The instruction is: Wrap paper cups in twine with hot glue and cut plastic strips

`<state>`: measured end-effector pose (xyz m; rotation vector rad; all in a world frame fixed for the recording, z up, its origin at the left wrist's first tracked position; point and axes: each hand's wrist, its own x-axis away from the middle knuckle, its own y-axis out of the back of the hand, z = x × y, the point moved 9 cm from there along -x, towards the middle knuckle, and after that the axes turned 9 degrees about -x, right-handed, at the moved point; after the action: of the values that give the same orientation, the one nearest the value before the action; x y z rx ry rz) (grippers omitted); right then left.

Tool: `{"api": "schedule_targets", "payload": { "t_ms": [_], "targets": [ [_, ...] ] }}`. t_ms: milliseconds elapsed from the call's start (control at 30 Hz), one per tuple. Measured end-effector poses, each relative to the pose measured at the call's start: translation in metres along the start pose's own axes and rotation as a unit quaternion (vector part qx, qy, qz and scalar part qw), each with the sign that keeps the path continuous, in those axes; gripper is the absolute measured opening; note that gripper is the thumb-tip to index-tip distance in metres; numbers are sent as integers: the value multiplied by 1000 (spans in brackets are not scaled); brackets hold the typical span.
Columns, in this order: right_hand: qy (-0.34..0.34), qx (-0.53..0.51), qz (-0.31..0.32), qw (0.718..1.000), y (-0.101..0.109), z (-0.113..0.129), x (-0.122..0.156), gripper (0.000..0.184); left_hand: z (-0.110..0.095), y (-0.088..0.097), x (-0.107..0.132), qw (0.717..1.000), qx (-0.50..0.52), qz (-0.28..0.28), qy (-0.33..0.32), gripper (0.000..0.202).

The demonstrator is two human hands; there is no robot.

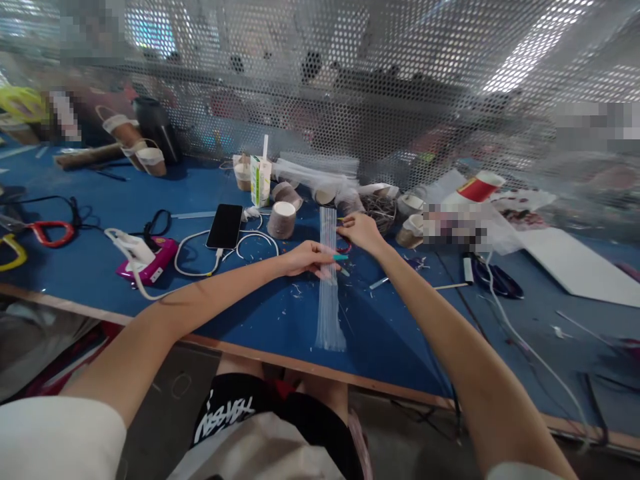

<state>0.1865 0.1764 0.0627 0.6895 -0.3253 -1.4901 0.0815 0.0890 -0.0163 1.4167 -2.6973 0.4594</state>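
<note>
Open passage lay over the near counter (273,320) on either side of the translucent strips (329,313), whereas a paper cup (282,221), drink carton (261,181) and perforated screen (300,100) barred the rear, and a phone (225,227) obstructed the left.

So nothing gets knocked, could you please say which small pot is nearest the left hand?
The white-topped pot just right of the phone, in front of the carton; no other sits as close to the left hand.
</note>
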Motion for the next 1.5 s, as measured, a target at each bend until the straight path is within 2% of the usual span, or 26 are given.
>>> {"api": "schedule_targets", "payload": {
  "t_ms": [67,167,233,300,367,467,533,600,633,700,767,800,833,867,933,967,1033,1100,1133,1200,1233,1267,1400,1500],
  "targets": [
    [16,-7,-10,1000,-1,5,-8,22,-2,2,0,1000,11,-20,-11,9],
    [30,-34,-43,998,5,15,-2,23,-5,4,0,999,21,-44,-21,15],
    [-9,-136,-35,990,3,16,12,41,-6,5,0,998,3,-61,-22,18],
    [-81,-285,38,954,-18,14,32,54,-6,4,0,996,-43,-79,-29,18],
    [-86,-327,62,939,-27,20,52,47,-7,0,1,990,-109,-85,-41,17],
    [-87,-354,11,931,-23,14,72,38,-13,-10,5,980,-180,-67,-53,13],
    [-111,-379,-30,918,-16,0,77,33,-27,-17,12,967,-246,-40,-59,12],
    [-134,-406,-56,902,-7,-14,77,29,-54,-17,22,921,-379,-33,-88,22],
    [-141,-416,-63,896,-3,-19,77,28,-78,-12,30,879,-450,-70,-142,25],
    [-149,-430,-59,889,3,-25,77,28,-122,7,46,771,-571,-189,-210,25],
    [-157,-436,-38,885,3,-28,80,28,-145,29,56,676,-652,-270,-212,32],
    [-163,-439,-23,883,1,-28,82,29,-148,43,56,650,-676,-293,-186,39],
    [-171,-441,-7,881,-3,-28,85,29,-146,58,54,638,-691,-307,-144,47],
    [-179,-442,8,879,-7,-28,88,31,-139,70,51,633,-705,-303,-99,51],
    [-192,-445,34,874,-14,-28,93,32,-123,89,43,642,-716,-272,-28,52],
    [-197,-447,42,872,-16,-28,95,33,-120,94,42,648,-713,-267,-15,52],
    [-201,-451,50,868,-18,-27,98,33,-121,96,42,665,-695,-272,-28,54],
    [-196,-460,51,864,-16,-24,99,31,-127,92,43,704,-653,-271,-63,59],
    [-191,-465,49,863,-15,-22,99,31,-127,88,42,738,-619,-257,-76,60],
    [-185,-469,46,862,-12,-21,99,30,-122,78,37,802,-553,-207,-86,56],
    [-185,-468,43,863,-11,-21,99,31,-118,72,35,818,-539,-180,-84,53],
    [-187,-464,40,865,-10,-23,99,32,-114,67,33,823,-541,-154,-79,52],
    [-183,-438,14,880,-6,-32,95,37,-98,56,31,797,-600,-61,-42,60],
    [-181,-430,-1,884,-6,-38,92,37,-100,50,37,778,-627,-15,-48,69]
  ]
}}
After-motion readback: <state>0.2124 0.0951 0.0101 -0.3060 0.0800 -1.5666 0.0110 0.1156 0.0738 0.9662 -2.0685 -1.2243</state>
